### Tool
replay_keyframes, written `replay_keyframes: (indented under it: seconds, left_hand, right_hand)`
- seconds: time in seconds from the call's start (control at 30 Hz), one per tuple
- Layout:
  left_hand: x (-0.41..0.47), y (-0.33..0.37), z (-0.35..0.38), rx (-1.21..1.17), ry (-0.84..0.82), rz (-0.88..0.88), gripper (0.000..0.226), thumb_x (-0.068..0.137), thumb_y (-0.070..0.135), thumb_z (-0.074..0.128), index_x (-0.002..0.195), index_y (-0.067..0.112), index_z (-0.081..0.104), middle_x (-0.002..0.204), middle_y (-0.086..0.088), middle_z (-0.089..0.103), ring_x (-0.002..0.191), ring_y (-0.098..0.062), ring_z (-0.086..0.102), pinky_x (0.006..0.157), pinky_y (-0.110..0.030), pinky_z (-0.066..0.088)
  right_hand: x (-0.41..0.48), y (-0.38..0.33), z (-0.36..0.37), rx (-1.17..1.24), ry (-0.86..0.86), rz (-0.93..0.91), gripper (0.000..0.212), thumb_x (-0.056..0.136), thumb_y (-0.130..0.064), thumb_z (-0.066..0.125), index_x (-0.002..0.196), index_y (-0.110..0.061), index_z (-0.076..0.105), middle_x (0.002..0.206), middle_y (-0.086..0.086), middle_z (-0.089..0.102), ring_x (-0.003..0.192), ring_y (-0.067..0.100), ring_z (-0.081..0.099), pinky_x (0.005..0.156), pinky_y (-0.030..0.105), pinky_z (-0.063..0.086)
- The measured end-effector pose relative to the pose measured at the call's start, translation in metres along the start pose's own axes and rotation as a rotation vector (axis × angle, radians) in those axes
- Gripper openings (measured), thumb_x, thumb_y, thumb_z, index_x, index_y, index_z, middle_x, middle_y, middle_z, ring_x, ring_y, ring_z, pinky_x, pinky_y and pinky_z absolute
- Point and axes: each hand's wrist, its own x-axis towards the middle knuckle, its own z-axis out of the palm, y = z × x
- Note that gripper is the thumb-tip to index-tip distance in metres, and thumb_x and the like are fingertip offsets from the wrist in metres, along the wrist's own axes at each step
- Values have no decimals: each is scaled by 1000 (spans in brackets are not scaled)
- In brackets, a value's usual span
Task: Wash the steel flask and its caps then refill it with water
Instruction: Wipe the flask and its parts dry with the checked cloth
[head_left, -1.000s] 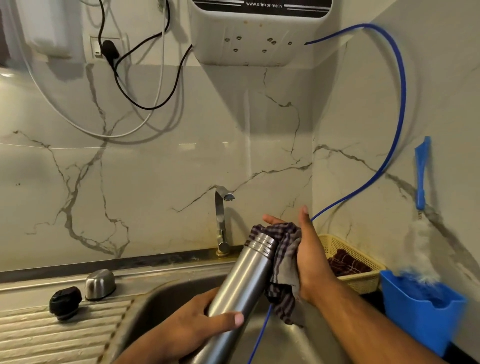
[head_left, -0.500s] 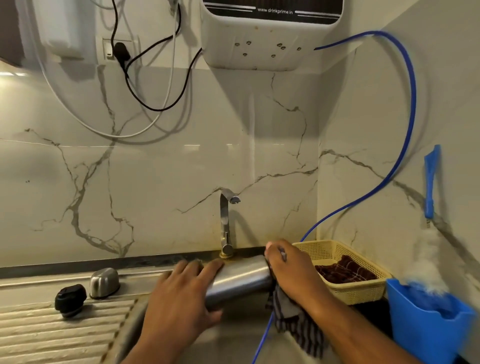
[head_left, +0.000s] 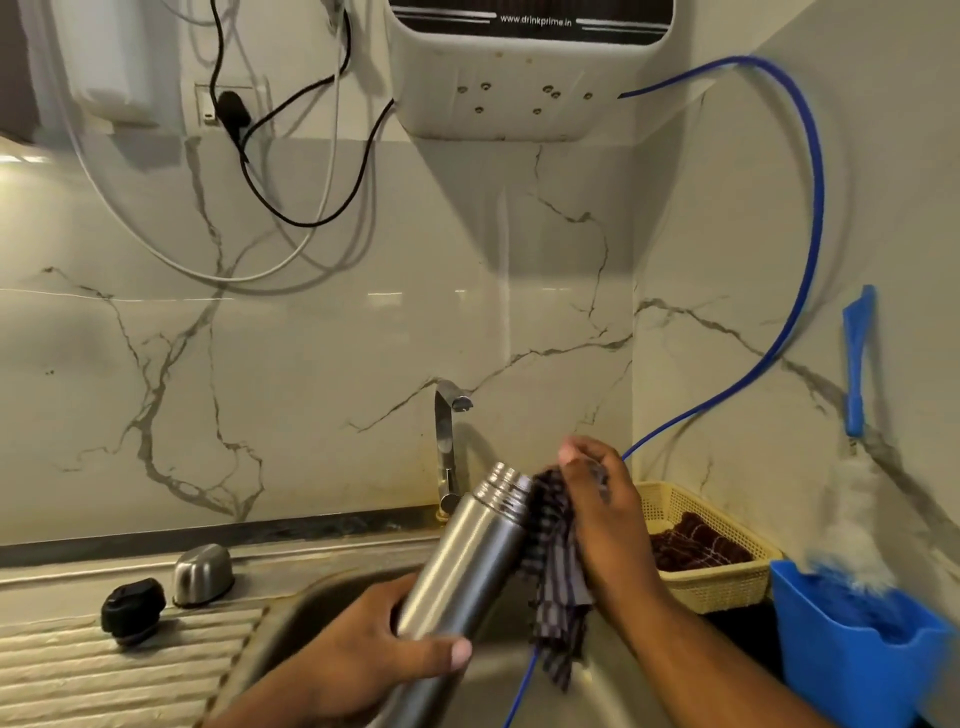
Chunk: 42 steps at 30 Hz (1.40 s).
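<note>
While gripped, steel flask (head_left: 462, 561) touches checked cloth (head_left: 553, 566).

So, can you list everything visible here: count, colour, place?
steel flask: 1, silver, tilted over the sink
checked cloth: 1, dark, against flask neck
steel cap: 1, silver, left of sink
black cap: 1, black, on drainboard beside steel cap
tap: 1, steel, back wall
purifier: 1, white, above tap
tube: 1, blue, hangs from purifier
basket: 1, yellow, right of sink
brush: 1, blue handle, in blue holder
left hand: 1, grips flask
right hand: 1, fingers hold checked cloth
</note>
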Motion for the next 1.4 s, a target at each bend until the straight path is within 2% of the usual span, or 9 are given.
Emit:
replay_keyframes:
  seconds: [0.1,0.27,0.33,0.43,0.63,0.87,1.07,1.23,1.4]
  left_hand:
    - [4,-4,4,-155,-45,-19,96,55,62,92,136,21,58,122,3,74,116,-15,68,95,-25,51]
    - [-3,0,1,-271,-207,-3,87,61,45,89,134,16,54,115,-7,76,108,-23,71,90,-31,55]
    - [-6,1,1,-368,-257,-33,90,61,44,91,134,6,53,108,-20,73,99,-32,70,87,-40,55]
    - [-7,4,5,-439,-318,-87,96,59,46,93,135,2,52,108,-24,70,96,-33,68,85,-41,54]
    - [-9,1,8,-460,-263,-148,87,59,39,88,132,6,54,107,-28,71,91,-35,70,79,-41,57]
    - [-8,-2,9,-358,-167,-139,81,62,44,84,131,11,57,109,-24,74,98,-33,71,86,-40,56]
    - [-5,-3,10,-382,-37,-100,78,50,47,86,118,16,66,101,-15,77,92,-28,74,79,-35,58]
    - [-5,-3,7,-389,56,-100,87,50,53,87,121,8,66,104,-18,76,96,-35,74,85,-44,58]
    - [-7,1,8,-326,27,-94,86,53,54,85,124,11,63,106,-17,77,100,-34,74,92,-45,58]
  right_hand:
    - [4,-6,2,331,130,273,43,96,-53,57,116,-16,68,108,7,74,98,25,72,91,45,58]
    - [-6,-32,11,820,-56,486,62,100,-57,45,133,-8,62,126,20,69,106,37,71,88,50,60]
    - [-6,-34,13,730,-80,475,49,101,-47,50,128,-11,69,114,18,74,96,32,75,83,43,59]
    - [-6,-24,13,469,8,510,40,98,-44,61,93,-11,81,98,14,78,89,32,75,88,44,55]
    - [-8,-12,6,300,135,592,45,103,-39,55,117,1,71,104,22,75,96,37,73,85,44,57]
    - [-10,-23,13,195,54,359,34,96,-42,63,98,-10,74,87,8,79,69,16,75,51,21,55]
    - [-10,-10,26,311,-60,440,27,97,-32,66,114,-12,71,102,12,78,96,30,75,87,47,60]
    - [-4,-13,21,416,-148,397,31,94,5,54,119,-11,63,91,12,74,78,21,71,72,38,61]
    - [0,-15,9,180,-99,308,27,95,4,60,107,-15,74,97,14,78,83,29,75,82,45,62]
